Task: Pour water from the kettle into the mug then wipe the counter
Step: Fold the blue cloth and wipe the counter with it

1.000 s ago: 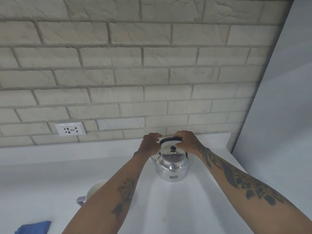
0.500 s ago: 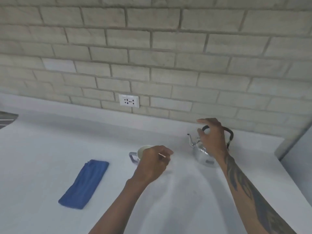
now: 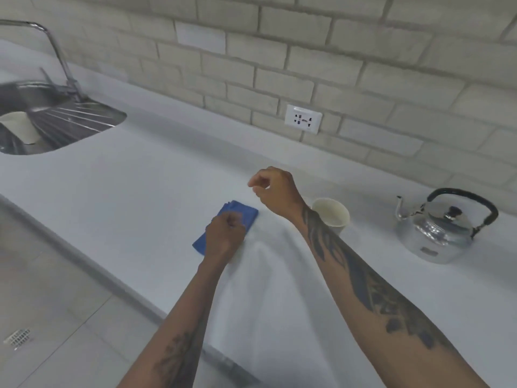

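A folded blue cloth (image 3: 242, 212) lies on the white counter (image 3: 140, 186). My left hand (image 3: 225, 237) rests on its near half with fingers curled onto it. My right hand (image 3: 275, 189) hovers just beyond the cloth, fingers loosely bent, holding nothing. A cream mug (image 3: 334, 215) stands upright to the right of the cloth, partly behind my right forearm. Further right stands the shiny metal kettle (image 3: 436, 233), black handle up and spout pointing left, with no hand on it.
A steel sink (image 3: 70, 119) with a tall faucet (image 3: 57, 51) sits at the far left, a white cup (image 3: 21, 127) on its drainer. A wall socket (image 3: 303, 119) is in the brick wall. The counter's front edge runs diagonally, grey floor below.
Both hands left the kettle, which now stands alone. My view swung left. My left hand passed the mug and came down on the blue cloth; my right hand followed leftward.
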{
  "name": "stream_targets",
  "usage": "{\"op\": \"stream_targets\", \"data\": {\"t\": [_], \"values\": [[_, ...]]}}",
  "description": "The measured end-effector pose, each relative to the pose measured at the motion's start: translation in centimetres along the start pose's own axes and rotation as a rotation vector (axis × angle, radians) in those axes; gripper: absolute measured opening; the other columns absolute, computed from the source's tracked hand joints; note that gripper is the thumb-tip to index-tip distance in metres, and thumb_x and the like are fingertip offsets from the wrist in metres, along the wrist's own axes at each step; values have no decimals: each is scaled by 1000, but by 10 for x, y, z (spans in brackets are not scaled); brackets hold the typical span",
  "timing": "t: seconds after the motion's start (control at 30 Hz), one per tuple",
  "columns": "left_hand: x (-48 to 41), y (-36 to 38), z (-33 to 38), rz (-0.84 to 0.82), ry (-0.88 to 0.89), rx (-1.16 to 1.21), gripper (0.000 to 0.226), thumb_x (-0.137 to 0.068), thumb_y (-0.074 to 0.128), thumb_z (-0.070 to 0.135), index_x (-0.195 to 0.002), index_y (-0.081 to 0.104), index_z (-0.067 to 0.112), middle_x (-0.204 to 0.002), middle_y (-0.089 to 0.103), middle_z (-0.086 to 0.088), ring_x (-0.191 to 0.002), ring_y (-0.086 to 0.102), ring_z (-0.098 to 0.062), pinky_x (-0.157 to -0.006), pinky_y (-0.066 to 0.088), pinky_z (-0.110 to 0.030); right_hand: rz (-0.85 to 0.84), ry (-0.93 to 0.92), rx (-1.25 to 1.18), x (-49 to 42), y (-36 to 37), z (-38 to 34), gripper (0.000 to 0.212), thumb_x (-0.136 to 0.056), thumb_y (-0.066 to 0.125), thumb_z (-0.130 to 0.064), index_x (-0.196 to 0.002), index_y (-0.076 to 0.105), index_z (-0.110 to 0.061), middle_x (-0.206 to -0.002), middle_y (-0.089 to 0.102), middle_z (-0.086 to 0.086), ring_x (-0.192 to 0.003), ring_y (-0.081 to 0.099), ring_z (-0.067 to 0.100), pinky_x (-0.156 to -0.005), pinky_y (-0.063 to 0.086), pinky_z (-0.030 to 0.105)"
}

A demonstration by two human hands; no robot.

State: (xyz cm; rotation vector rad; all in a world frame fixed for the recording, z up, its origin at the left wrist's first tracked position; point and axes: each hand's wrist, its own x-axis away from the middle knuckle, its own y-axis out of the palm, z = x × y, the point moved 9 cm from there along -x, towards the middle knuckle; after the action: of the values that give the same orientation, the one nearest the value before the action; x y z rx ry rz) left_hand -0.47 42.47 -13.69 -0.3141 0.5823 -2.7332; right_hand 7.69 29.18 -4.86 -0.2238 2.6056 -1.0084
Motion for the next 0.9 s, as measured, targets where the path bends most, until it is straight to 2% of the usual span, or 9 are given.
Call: {"op": "stream_targets", "data": {"t": [0.07, 0.13, 0.2, 0.27, 0.33, 0.43, 0.6, 0.73, 0.9], "values": [[-12, -8, -7, 13, -27, -37, 19, -89, 51, 11, -98, 67, 7, -100, 70, -11, -98, 64, -32, -88, 51, -39, -88, 55, 19, -8, 31, 5, 23, -78, 58, 0, -83, 73, -16, -86, 63, -4, -84, 64, 17, -83, 55, 34], [-22, -15, -13, 10, -39, -63, 23, -91, 50, 16, -105, 66, 10, -107, 69, -7, -95, 61, -27, -79, 46, -33, -157, 116, 45, -14, 56, 13, 25, -77, 54, 0, -83, 73, -16, -90, 67, -3, -88, 65, 18, -86, 55, 36], [-29, -21, -19, 6, -43, -119, 21, -92, 48, 23, -101, 64, 14, -102, 67, -5, -87, 58, -25, -72, 42, -31, -199, 180, 77, -19, 72, 23, 28, -76, 50, 1, -84, 73, -13, -95, 70, 0, -92, 66, 21, -87, 56, 37], [-35, -22, -27, -13, -35, -209, 20, -89, 49, 23, -100, 62, 12, -100, 65, -7, -89, 58, -27, -69, 42, -33, -222, 247, 125, -22, 83, 35, 31, -75, 47, 0, -86, 73, -13, -102, 70, 3, -94, 66, 23, -85, 55, 36], [-38, -20, -37, -33, -36, -349, 27, -88, 52, 22, -112, 59, 10, -112, 61, -10, -105, 56, -31, -78, 47, -38, -245, 295, 187, -24, 90, 46, 30, -77, 46, -1, -89, 70, -14, -111, 66, 4, -100, 63, 24, -81, 51, 32], [-38, -15, -50, -42, -10, -548, 44, -85, 63, 31, -123, 52, 10, -122, 54, -11, -117, 48, -32, -92, 42, -41, -292, 304, 296, -25, 99, 58, 29, -80, 50, -4, -102, 65, -15, -120, 59, 5, -111, 55, 24, -81, 42, 30], [-41, -10, -50, 19, 115, -747, 47, -82, 65, 40, -116, 52, 10, -115, 56, -9, -108, 50, -30, -81, 34, -36, -322, 333, 410, -23, 109, 71, 30, -85, 49, -7, -113, 59, -7, -122, 54, 10, -111, 54, 30, -88, 49, 40], [-51, -11, -52, 12, 124, -828, 53, -79, 66, 48, -111, 52, 9, -109, 60, -9, -105, 53, -30, -81, 34, -37, -352, 362, 447, -17, 120, 82, 33, -86, 47, -9, -118, 54, -8, -126, 51, 12, -117, 47, 32, -94, 45, 44], [-61, -8, -59, -53, 92, -830, 55, -78, 64, 52, -110, 53, 8, -106, 63, -7, -104, 54, -30, -79, 31, -37, -312, 381, 509, -18, 121, 86, 35, -85, 47, -7, -120, 51, -8, -126, 48, 13, -121, 40, 33, -95, 39, 41]]}}
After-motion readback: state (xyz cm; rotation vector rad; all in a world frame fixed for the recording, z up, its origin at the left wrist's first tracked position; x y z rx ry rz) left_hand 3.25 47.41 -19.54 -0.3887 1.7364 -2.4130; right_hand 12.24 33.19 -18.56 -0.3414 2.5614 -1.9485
